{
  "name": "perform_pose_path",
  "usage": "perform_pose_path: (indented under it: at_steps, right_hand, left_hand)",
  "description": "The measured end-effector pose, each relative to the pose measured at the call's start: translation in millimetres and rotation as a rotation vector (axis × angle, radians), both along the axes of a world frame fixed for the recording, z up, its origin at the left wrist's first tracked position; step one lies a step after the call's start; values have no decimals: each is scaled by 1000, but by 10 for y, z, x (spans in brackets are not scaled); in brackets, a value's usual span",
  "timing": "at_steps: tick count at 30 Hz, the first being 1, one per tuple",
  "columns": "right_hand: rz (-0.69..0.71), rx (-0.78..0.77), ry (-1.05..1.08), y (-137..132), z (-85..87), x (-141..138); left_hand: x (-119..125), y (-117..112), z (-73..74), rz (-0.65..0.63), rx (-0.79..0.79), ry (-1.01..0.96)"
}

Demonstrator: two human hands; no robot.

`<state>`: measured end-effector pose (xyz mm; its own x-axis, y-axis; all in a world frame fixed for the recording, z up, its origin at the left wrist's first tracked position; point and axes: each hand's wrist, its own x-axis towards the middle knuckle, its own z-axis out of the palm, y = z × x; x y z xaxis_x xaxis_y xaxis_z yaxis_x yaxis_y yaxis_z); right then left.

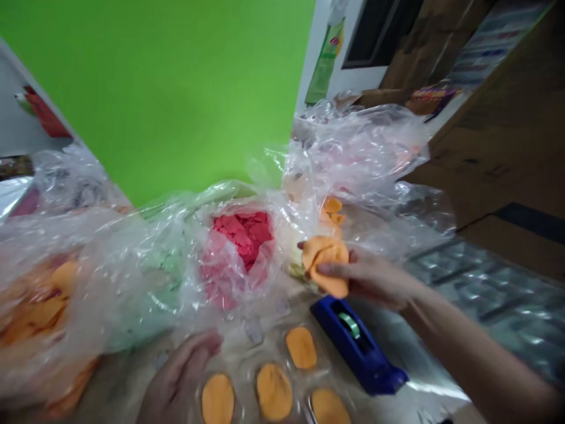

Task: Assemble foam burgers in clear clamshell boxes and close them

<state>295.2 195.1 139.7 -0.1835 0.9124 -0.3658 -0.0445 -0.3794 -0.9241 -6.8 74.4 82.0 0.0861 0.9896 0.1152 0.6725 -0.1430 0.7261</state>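
Note:
My right hand [359,274] pinches a few soft, flat, clay-like orange pieces [325,259], thumb on top, above the far end of a blue tape dispenser [359,347]. Below and to the left lies a clear plastic tray [247,368], with several orange pieces [273,391] sitting in its rounded compartments. My left hand [180,374] is at the tray's left side, its fingers stretched forward and holding nothing visible. Blur hides whether it touches the tray.
Clear plastic bags line the back of the table, holding red pieces [245,235], pale green pieces [163,259] and orange pieces [39,300]. Clear moulded trays [498,312] are at the right, near cardboard boxes [498,147]. A green panel [176,94] rises behind.

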Motion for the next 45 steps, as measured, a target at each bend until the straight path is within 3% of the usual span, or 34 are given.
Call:
perform_pose_path:
  at_steps: [2,4,8,12,16,19,22,24,26,28,29,32,35,40,41,43,45]
  right_hand:
    - [165,-21,170,-401,-37,-307]
    - [296,-24,269,-696,-75,-532]
    - [455,-44,344,-998,-109,-797]
    - [335,-45,249,-1098,-184,-938]
    - [194,-86,115,-1157,-465,-991]
    - [121,-82,-2,-1231,-745,-1015]
    - [155,-149,-10,-1321,-939,-1070]
    - [153,-187,8,-1370,-992,-1129]
    - [116,-195,4,-1413,-1001,-1200]
    - [80,-159,-29,-1468,-998,-1277]
    - [69,-123,-52,-1508,-1001,-1317]
    - [72,9,-97,-1690,-1050,-1447]
    - [167,208,-138,-1938,-1177,-1603]
    - [521,1019,-376,-2329,-1553,-1901]
    - [580,1119,-441,-2388,-1626,-1951]
    - [690,1157,-541,-2465,-1712,-2007]
    - [789,1109,-538,-2446,-1683,-1968]
  left_hand:
    - [220,25,121,71,-150,-414]
    - [393,17,238,-5,-270,-702]
    - [484,-132,354,13,-402,-905]
    - [335,-271,287,169,-411,-1075]
    - [-61,-324,164,364,-319,-1198]
    - [-487,-476,-12,544,-238,-1050]
    - [-763,-739,-312,608,-188,-592]
    - [-800,-895,-556,475,-89,-191]
    - [-763,-996,-778,213,75,205]
    - [-714,-1054,-928,-12,193,472]
    - [-700,-1078,-970,-60,214,551]
    - [-719,-1175,-990,-73,187,633]
    - [-772,-1293,-951,-141,148,643]
    - [-798,-1319,-874,-165,-5,590]
    - [-805,-1299,-850,-167,-30,577]
    - [-830,-1253,-796,-150,-34,545]
    - [-862,-1192,-747,-96,38,523]
